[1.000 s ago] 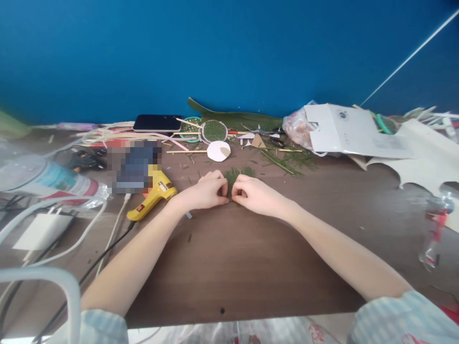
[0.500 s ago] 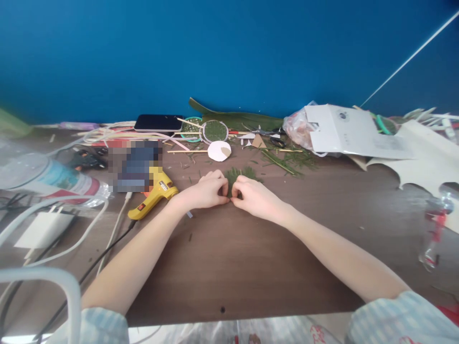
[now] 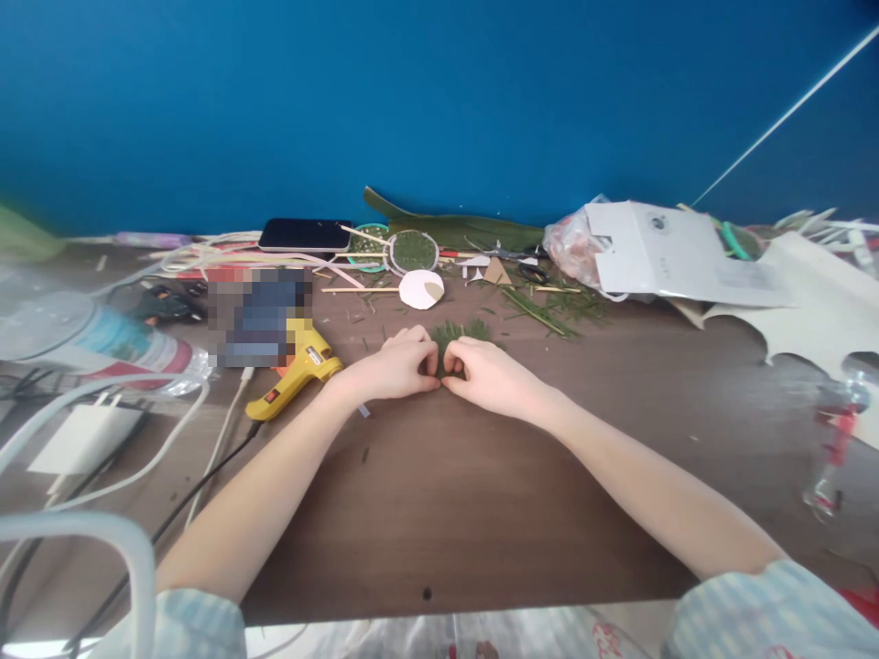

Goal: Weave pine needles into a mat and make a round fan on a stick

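My left hand (image 3: 404, 364) and my right hand (image 3: 486, 373) meet over the middle of the table, knuckles up. Both are closed, with thumb and fingertips pinched together and almost touching each other. Finely cut green leaf pieces (image 3: 467, 328) show between and just behind the fingers; what exactly lies in each pinch is mostly hidden. Behind my hands lies a white paper disc on a stick (image 3: 416, 290). Farther back is a round frame filled with green bits (image 3: 413, 252). A yellow hot glue gun (image 3: 292, 373) rests left of my left hand.
Scissors (image 3: 526, 263), cut leaf strips (image 3: 539, 313) and a long leaf (image 3: 473, 229) lie along the blue wall. White card (image 3: 677, 256) is at right. A plastic bottle (image 3: 116, 339), white charger (image 3: 86, 439) and cables crowd the left. A phone (image 3: 306, 234) lies behind.
My hands stay in almost the same place, still pinching. The green pieces behind the fingers shift slightly. Otherwise the table looks the same.
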`<state>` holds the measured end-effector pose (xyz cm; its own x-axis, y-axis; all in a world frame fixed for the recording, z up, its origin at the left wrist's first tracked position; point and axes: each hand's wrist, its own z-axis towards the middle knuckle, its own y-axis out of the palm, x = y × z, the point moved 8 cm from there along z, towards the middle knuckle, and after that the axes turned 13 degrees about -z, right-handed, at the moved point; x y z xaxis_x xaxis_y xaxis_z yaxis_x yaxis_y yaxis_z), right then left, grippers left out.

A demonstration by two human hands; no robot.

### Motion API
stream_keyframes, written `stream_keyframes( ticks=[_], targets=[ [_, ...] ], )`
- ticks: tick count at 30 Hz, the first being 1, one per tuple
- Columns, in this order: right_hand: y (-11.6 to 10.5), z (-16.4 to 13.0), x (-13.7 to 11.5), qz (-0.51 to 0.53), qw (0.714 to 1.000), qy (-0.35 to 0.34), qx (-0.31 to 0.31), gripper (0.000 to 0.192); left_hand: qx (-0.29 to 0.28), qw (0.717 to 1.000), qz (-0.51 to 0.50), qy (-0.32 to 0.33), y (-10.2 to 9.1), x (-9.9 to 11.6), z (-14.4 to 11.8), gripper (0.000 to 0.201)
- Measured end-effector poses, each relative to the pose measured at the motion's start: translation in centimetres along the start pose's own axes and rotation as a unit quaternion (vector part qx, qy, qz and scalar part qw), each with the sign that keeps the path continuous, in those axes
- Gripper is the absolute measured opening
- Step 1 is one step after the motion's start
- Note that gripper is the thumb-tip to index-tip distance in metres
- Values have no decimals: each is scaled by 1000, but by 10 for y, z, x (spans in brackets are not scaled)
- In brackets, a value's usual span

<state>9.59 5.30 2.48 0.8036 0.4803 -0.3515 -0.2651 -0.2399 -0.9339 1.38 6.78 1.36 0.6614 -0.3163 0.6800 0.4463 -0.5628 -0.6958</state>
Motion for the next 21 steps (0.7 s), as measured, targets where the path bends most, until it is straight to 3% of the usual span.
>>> stream_keyframes(
  ticks=[21],
  targets=[
    [1,0,2,24,1000,5,6,7,-2,1000,4,-5,0,0,-1,14]
  ],
)
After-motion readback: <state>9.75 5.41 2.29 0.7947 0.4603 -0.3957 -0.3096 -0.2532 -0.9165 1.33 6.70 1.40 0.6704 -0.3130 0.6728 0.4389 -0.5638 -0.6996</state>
